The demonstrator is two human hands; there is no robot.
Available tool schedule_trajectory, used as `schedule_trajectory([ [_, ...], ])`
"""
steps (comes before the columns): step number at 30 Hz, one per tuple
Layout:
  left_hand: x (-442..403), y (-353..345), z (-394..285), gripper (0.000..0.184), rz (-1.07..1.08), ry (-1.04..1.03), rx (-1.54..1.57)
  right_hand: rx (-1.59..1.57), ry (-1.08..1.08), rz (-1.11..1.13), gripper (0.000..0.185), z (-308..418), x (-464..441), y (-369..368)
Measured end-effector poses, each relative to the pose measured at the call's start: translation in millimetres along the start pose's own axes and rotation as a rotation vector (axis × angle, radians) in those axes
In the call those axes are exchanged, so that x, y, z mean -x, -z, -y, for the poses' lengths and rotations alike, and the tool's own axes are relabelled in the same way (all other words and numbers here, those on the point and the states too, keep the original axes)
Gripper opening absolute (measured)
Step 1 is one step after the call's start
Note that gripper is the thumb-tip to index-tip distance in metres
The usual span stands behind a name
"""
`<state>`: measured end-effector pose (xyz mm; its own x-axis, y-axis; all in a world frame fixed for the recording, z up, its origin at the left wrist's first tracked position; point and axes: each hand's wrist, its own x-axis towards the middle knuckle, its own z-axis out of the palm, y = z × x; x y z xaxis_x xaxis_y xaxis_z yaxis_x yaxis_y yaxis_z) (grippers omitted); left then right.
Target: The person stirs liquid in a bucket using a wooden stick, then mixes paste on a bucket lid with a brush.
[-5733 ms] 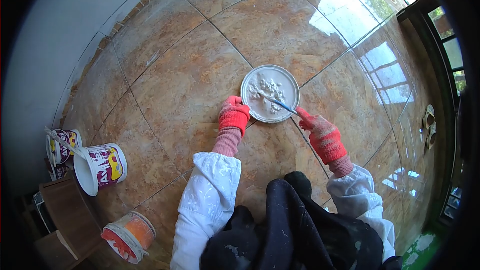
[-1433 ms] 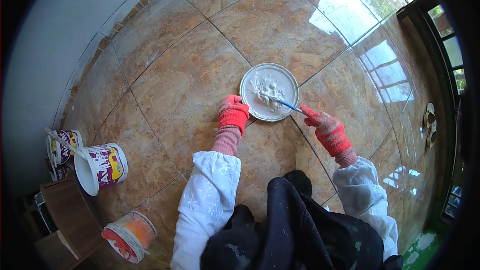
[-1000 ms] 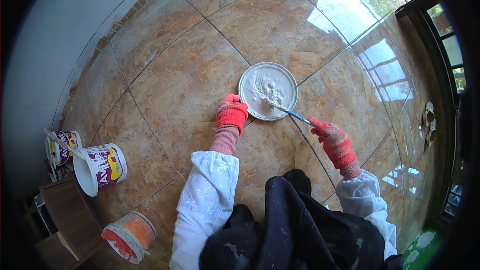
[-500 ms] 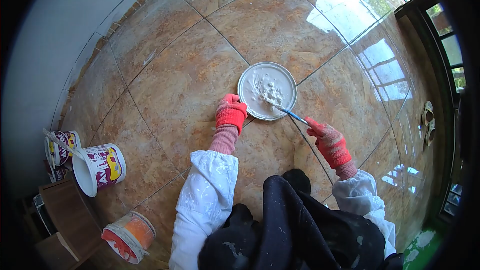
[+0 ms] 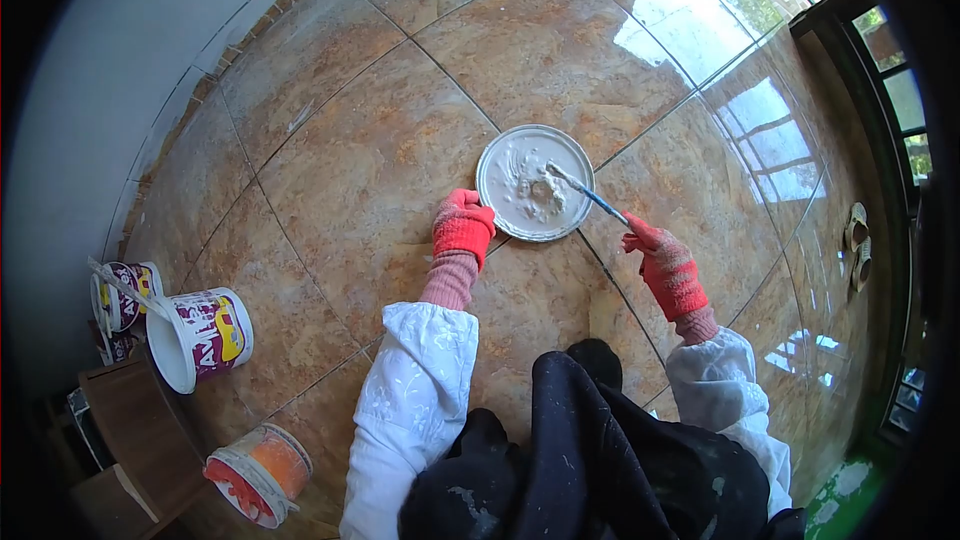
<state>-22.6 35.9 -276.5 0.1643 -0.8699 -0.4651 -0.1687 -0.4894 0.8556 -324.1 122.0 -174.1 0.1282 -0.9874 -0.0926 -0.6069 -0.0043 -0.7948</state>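
Note:
A round white bucket lid (image 5: pixel 508 210) lies on the tiled floor, carrying lumpy white paste (image 5: pixel 540 195). My left hand (image 5: pixel 464 222), in a red glove, is closed on the lid's lower left rim. In my right hand (image 5: pixel 664 265), also red-gloved, is a thin blue-handled tool (image 5: pixel 604 203) that slants up to the left. Its tip is in the paste right of the lid's middle. Paste coats that end, so I cannot tell whether it is a brush or a blade.
White-and-purple buckets (image 5: pixel 218 338) stand at the left, near a brown wooden piece (image 5: pixel 135 430). A smaller orange-and-white bucket (image 5: pixel 272 465) sits at the lower left. The wall (image 5: pixel 110 70) runs along the left. Shoes (image 5: pixel 858 245) lie by the dark-framed door (image 5: pixel 890 90) at right.
The tool's tip has moved up and to the right across the lid, shifting the paste. My right hand has moved slightly right. My left hand and the lid stay nearly in place.

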Motion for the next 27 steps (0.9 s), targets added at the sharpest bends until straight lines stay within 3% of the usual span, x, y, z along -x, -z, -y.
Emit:
schedule_trajectory([
  [9, 6, 1, -9, 0.033, 0.007, 0.022, 0.023, -0.026, -0.047, 0.016, 0.068, -20, -11, -14],
  [12, 10, 3, -14, 0.034, 0.019, 0.052, 0.045, -0.233, -0.175, 0.055, 0.061, -34, -7, -30],
  [15, 6, 2, -11, 0.034, 0.012, 0.048, 0.028, -0.62, -0.229, 0.04, 0.036, -38, 3, -46],
  [19, 9, 6, -20, 0.033, 0.05, 0.048, -0.005, -0.367, -0.175, 0.05, 0.032, -19, 14, -36],
  [24, -3, 13, -21, 0.031, 0.083, 0.02, -0.095, -0.381, -0.498, 0.115, 0.035, 11, -12, -5],
  [27, -18, 16, -19, 0.029, 0.103, 0.026, -0.13, -0.296, -0.286, 0.089, 0.033, -6, -32, -6],
])
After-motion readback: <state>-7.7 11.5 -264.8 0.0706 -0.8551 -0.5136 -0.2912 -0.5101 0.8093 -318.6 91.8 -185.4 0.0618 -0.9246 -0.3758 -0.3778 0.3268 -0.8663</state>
